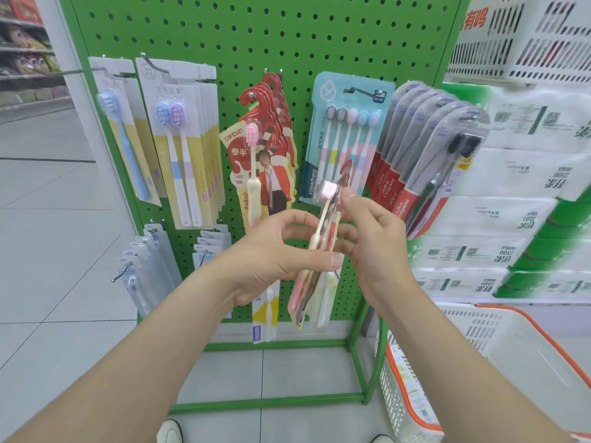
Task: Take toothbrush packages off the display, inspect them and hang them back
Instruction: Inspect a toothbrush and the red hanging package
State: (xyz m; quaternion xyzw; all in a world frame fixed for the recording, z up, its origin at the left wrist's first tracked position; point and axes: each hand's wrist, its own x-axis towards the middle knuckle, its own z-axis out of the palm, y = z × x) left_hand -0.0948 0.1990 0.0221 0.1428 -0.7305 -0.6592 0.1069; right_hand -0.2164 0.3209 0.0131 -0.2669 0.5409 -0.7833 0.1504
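While the toothbrush package is being held edge-on before the pegboard's lower middle, the left hand is pinching its midsection and the right hand its upper part (fingers curled). Likely risk: thin-edge grip slipping, package twisting or dropping.

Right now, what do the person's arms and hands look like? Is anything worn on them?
The left forearm and right forearm are bare to the frame edge: no sleeves show. The left hand and right hand wear no gloves, and I see no watch, bracelet or ring. The visible thumbnails look short and unpainted.
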